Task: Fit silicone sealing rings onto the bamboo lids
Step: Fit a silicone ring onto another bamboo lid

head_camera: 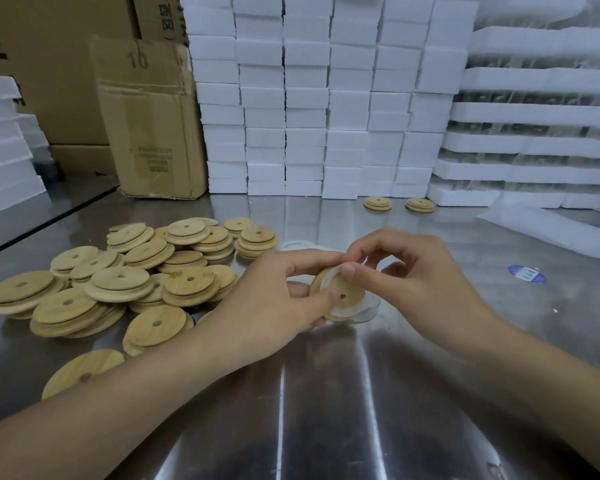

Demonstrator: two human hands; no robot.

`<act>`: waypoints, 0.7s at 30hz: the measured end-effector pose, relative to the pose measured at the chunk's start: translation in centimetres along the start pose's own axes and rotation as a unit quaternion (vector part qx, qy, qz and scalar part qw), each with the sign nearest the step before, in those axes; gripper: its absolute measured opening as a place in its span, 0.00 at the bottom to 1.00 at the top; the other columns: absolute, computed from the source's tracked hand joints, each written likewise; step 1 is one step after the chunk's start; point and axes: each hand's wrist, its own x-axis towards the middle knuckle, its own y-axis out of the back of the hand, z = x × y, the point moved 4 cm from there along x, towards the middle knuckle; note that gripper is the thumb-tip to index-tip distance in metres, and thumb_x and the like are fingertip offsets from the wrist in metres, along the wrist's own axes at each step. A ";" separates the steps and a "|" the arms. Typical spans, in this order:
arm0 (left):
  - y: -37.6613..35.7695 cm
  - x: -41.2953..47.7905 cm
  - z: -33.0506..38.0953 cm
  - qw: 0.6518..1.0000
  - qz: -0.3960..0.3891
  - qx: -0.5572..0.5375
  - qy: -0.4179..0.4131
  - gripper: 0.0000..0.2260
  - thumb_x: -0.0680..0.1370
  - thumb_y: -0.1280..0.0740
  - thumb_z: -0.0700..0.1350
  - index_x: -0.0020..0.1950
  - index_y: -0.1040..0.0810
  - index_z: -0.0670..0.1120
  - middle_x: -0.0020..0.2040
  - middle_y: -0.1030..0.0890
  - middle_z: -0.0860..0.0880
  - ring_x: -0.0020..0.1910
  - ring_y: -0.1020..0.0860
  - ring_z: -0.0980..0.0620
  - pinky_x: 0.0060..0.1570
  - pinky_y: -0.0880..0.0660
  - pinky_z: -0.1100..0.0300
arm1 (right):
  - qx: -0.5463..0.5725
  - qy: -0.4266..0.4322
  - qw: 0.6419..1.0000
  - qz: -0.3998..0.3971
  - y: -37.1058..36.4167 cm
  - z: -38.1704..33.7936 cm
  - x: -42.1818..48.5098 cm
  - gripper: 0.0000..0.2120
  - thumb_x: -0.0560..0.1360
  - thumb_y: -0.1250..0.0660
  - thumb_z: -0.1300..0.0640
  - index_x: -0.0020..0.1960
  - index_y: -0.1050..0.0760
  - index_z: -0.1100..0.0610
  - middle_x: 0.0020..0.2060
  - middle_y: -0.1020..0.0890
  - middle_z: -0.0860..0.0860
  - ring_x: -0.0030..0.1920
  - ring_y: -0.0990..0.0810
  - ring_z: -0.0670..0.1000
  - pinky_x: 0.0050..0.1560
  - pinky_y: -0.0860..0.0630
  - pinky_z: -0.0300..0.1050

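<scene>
My left hand (274, 296) grips a round bamboo lid (343, 289) with a small centre hole, tilted up above the steel table (326, 393). A translucent white silicone ring (329, 273) lies partly around the lid's stepped edge. My right hand (406, 271) pinches that ring at the lid's top with thumb and forefinger. More white rings (364, 311) sit under the lid, partly hidden by it. A loose pile of several bamboo lids (125, 278) spreads to the left. Another ring (297, 244) lies just beyond my left hand.
Two small stacks of lids (378, 203) (420, 205) stand at the back by the white foam blocks (326, 98). A cardboard box (149, 123) stands at the back left. A blue sticker (527, 274) and a foam strip (551, 233) lie to the right.
</scene>
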 end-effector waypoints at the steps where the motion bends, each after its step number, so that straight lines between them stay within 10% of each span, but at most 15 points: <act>1: 0.0 -0.1 0.0 1.000 0.000 0.003 -0.001 0.19 0.80 0.24 0.41 0.66 0.16 0.61 0.54 0.11 0.56 0.48 0.10 0.51 0.48 0.14 0.57 | 0.008 -0.004 1.000 -0.002 -0.1 0.0 0.0 0.05 0.77 0.23 0.58 0.44 0.14 0.50 0.45 0.14 0.46 0.46 0.18 0.51 0.44 0.25 0.52; 21: 0.0 -0.1 0.4 0.999 0.012 0.031 0.001 0.10 0.82 0.30 0.36 0.53 0.24 0.51 0.51 0.12 0.51 0.48 0.12 0.45 0.48 0.18 0.36 | 0.038 -0.041 0.997 -0.046 0.1 0.4 0.3 0.04 0.77 0.24 0.58 0.44 0.13 0.52 0.39 0.13 0.54 0.42 0.17 0.50 0.46 0.26 0.53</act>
